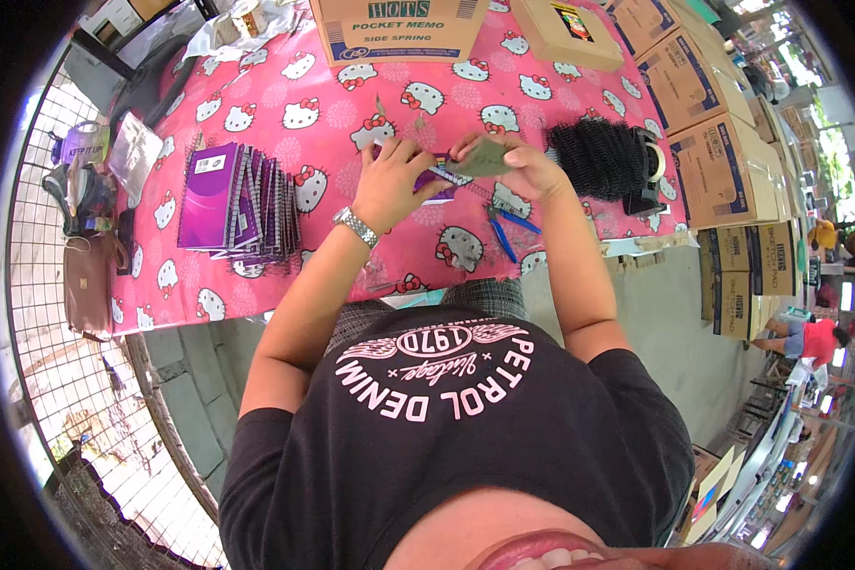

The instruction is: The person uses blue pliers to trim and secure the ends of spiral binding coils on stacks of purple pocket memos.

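On the pink table, my left hand has its fingers curled at a small purple notebook, gripping its edge. A pale strip along that notebook's upper side looks like its bound edge; part of it is hidden by my fingers. My right hand pinches a grey-green board, tilted up at the notebook's right end. Whether the board is joined to the notebook I cannot tell. Blue-handled pliers lie just below my right hand. To its right is a pile of black spiral coils.
A stack of purple spiral notebooks stands at the left. Beside the coils sits a black tape dispenser. Cardboard boxes stand at the far edge and right. A brown bag hangs by the wire mesh at left.
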The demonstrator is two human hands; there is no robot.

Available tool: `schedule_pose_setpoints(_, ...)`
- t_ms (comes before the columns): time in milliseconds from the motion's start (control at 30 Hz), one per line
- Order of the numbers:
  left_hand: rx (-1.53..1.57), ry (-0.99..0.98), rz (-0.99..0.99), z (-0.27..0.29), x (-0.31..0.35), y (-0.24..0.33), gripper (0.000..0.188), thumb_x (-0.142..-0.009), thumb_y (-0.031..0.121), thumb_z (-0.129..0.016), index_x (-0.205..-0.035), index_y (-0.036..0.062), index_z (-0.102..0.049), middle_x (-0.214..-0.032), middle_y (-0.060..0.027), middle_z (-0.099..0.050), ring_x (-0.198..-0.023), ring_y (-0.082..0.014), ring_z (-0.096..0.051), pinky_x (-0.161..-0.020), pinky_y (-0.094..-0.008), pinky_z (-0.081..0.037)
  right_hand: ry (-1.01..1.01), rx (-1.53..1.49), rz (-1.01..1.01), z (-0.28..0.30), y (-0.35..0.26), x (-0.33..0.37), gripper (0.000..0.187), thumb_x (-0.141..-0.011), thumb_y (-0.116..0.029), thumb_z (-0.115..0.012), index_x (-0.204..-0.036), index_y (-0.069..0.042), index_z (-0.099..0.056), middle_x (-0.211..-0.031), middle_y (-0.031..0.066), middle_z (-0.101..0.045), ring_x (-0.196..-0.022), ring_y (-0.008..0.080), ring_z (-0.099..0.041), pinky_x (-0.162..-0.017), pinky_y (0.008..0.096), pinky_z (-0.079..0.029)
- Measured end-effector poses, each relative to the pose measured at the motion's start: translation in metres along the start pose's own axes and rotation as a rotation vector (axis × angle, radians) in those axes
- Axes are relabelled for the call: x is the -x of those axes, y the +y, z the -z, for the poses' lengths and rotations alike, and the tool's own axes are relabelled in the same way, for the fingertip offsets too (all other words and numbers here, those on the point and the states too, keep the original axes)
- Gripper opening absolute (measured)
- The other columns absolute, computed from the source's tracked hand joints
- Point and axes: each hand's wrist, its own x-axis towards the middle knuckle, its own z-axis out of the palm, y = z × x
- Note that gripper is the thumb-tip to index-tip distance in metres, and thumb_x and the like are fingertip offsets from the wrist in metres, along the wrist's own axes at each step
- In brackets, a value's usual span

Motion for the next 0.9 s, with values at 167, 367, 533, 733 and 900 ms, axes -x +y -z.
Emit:
schedule_pose_setpoints(167,0.019,0.002,-0.013,0.001,-0.001,-0.003,0.038,-0.073,0.037,-0.075,-0.098,0.0127,-0.06,-0.1,-0.0028,-0.056,-0.103,-0.0247,-0.051,-0.09,-0.0497,-0.035,0.045,0.313,-0.056,0.001,0.004,-0.002,0.046,-0.074,-0.024,-0.07,-0.113,0.0,-0.063,-0.109,0.0076,-0.063,-0.105,0.0179,-0.057,-0.092,0.0322,-0.043)
schedule_pose_setpoints(367,0.032,-0.009,0.008,0.004,-0.001,0.0,0.041,-0.072,0.037,-0.076,-0.099,0.0111,-0.059,-0.101,-0.0041,-0.056,-0.103,-0.0268,-0.051,-0.092,-0.0496,-0.036,0.043,0.299,-0.019,0.0,0.006,-0.003,0.046,-0.074,-0.025,-0.069,-0.113,-0.002,-0.064,-0.116,0.0074,-0.056,-0.109,0.02,-0.055,-0.095,0.0334,-0.041)
schedule_pose_setpoints(533,0.045,0.01,0.008,0.002,0.001,-0.003,0.043,-0.071,0.038,-0.076,-0.099,0.0104,-0.059,-0.1,-0.0052,-0.058,-0.103,-0.0273,-0.052,-0.09,-0.0501,-0.037,0.138,0.559,-0.118,0.002,0.008,-0.009,0.047,-0.073,-0.028,-0.069,-0.112,-0.002,-0.063,-0.115,0.0082,-0.056,-0.11,0.0212,-0.055,-0.097,0.0346,-0.041)
schedule_pose_setpoints(733,0.119,-0.013,0.078,0.007,-0.001,-0.004,0.04,-0.072,0.033,-0.076,-0.099,0.0092,-0.059,-0.101,-0.0066,-0.058,-0.103,-0.0285,-0.052,-0.09,-0.0453,-0.04,0.167,0.546,-0.137,-0.002,0.008,-0.015,0.049,-0.072,-0.03,-0.069,-0.112,-0.002,-0.064,-0.113,0.0081,-0.058,-0.11,0.0211,-0.054,-0.097,0.0339,-0.04)
schedule_pose_setpoints(900,0.276,-0.009,0.083,0.012,-0.002,-0.027,0.031,-0.074,0.021,-0.075,-0.099,0.0086,-0.061,-0.102,-0.0085,-0.058,-0.105,-0.0299,-0.052,-0.092,-0.0409,-0.042,0.294,0.843,-0.243,-0.01,0.001,-0.029,0.053,-0.073,-0.037,-0.066,-0.113,-0.002,-0.062,-0.114,0.0083,-0.057,-0.109,0.0201,-0.055,-0.095,0.0321,-0.041)
